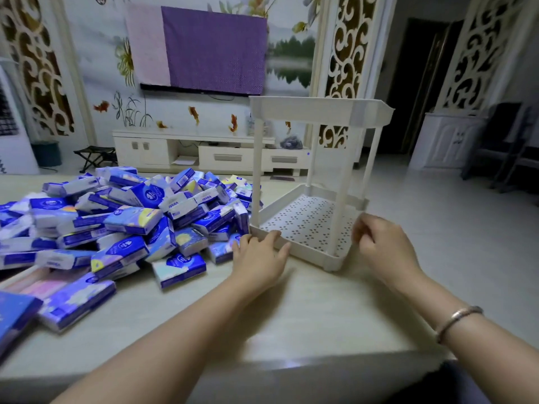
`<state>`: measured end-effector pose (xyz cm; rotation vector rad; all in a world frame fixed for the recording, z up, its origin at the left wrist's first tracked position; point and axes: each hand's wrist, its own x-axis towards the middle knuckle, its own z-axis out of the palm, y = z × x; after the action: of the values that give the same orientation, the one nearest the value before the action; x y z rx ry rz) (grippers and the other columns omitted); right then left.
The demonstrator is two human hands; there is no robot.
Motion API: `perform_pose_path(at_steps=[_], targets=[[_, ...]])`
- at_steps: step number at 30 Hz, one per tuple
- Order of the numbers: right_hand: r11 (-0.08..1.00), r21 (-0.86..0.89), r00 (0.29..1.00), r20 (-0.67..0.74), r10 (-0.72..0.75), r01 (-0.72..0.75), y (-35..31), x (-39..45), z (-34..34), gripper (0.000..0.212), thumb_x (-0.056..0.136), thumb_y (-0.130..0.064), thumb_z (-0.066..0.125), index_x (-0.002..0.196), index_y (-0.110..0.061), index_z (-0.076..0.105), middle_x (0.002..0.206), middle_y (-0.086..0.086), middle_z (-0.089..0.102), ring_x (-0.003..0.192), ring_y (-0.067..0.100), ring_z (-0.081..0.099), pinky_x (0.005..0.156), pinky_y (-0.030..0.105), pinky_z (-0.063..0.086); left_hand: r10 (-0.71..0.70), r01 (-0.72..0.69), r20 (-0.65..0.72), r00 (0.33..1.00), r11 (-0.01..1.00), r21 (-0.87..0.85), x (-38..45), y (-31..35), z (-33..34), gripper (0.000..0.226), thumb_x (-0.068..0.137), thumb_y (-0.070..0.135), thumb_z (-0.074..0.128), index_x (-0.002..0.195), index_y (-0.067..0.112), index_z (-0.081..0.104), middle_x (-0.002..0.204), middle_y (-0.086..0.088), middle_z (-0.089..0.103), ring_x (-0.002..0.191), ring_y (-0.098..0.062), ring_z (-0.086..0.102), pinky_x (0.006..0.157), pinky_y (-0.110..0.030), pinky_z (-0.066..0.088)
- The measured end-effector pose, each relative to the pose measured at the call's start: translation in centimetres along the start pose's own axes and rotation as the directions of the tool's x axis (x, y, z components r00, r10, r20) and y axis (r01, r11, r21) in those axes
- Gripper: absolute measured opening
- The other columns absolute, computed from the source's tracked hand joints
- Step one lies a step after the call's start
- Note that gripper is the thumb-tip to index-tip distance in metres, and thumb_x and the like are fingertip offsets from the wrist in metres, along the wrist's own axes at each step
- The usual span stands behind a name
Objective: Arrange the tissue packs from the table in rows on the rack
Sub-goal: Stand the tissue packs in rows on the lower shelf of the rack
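Head view showed the left hand (259, 252) resting open-fingered on the empty rack (309, 225), right hand (382, 246) loosely curled beside it; tissue packs (131, 217) heaped on the worktop (291, 316) could slide off if nudged.

Matt plastic rack (318, 112), glossy-wrapped tissue packs (122, 217)

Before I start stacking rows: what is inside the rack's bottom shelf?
The rack bottom shelf shows only its bare perforated floor, no tissue packs. The upper tier's inside is hidden from this low angle.
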<state>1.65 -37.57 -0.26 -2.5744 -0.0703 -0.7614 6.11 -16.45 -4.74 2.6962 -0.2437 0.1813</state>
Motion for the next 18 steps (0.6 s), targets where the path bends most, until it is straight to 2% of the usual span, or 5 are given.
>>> perform_pose_path(at_steps=[2, 4, 8, 14, 18], targets=[[0.996, -0.076, 0.951, 0.303, 0.056, -0.034, 1.6, 0.6, 0.8, 0.045, 0.077, 0.001, 0.045, 0.113, -0.024, 0.055, 0.119, 0.003, 0.058, 0.111, 0.024, 0.052, 0.093, 0.035, 0.045, 0.005, -0.005, -0.032, 0.999, 1.0, -0.003, 0.3, 0.1, 0.3, 0.048, 0.098, 0.051, 0.03, 0.14, 0.03, 0.038, 0.14, -0.015, 0.047, 0.141, -0.031, 0.02, 0.116, -0.042, 0.014], [0.974, -0.181, 0.888, 0.458, -0.038, 0.135, 2.8, 0.8, 1.7, 0.044, 0.082, -0.003, 0.047, 0.122, -0.021, 0.054, 0.13, 0.001, 0.051, 0.125, 0.02, 0.041, 0.104, 0.027, 0.031, 0.045, -0.045, -0.05, 0.998, 0.999, 0.017, 0.7, 0.0, 0.0, 0.047, 0.099, 0.046, 0.03, 0.14, 0.024, 0.039, 0.144, -0.014, 0.042, 0.142, -0.028, 0.018, 0.117, -0.04, 0.014], [0.916, -0.181, 0.874, 0.409, -0.262, 0.359, 2.3, 0.6, 2.1, 0.021, 0.091, -0.016, 0.05, 0.104, -0.018, 0.066, 0.11, 0.0, 0.064, 0.108, 0.022, 0.054, 0.093, 0.033, 0.042, 0.095, -0.095, 0.013, 0.995, 0.995, 0.031, 2.4, -0.4, -1.4, 0.043, 0.103, 0.032, 0.028, 0.141, 0.017, 0.039, 0.144, -0.011, 0.044, 0.139, -0.025, 0.028, 0.115, -0.039, 0.018], [0.908, 0.042, 0.828, 0.396, -0.397, 0.416, -1.6, -0.4, 3.5, 0.022, 0.094, -0.015, 0.053, 0.107, -0.019, 0.069, 0.099, -0.002, 0.065, 0.1, 0.017, 0.053, 0.079, 0.03, 0.041, 0.11, -0.101, 0.139, 0.984, 0.992, -0.074, 3.2, -2.6, -3.3, 0.052, 0.099, 0.02, 0.035, 0.151, 0.019, 0.024, 0.148, -0.013, 0.041, 0.136, -0.03, 0.038, 0.112, -0.04, 0.031], [0.926, 0.137, 0.862, 0.339, -0.378, 0.352, -4.0, 0.3, 6.6, 0.022, 0.089, -0.013, 0.059, 0.108, -0.016, 0.071, 0.098, 0.003, 0.07, 0.095, 0.023, 0.056, 0.084, 0.033, 0.045, 0.164, -0.165, -0.007, 0.986, 0.986, -0.033, 1.5, -4.4, -5.2, 0.034, 0.091, 0.012, 0.043, 0.123, 0.02, 0.053, 0.116, -0.008, 0.062, 0.11, -0.028, 0.054, 0.092, -0.041, 0.046]])
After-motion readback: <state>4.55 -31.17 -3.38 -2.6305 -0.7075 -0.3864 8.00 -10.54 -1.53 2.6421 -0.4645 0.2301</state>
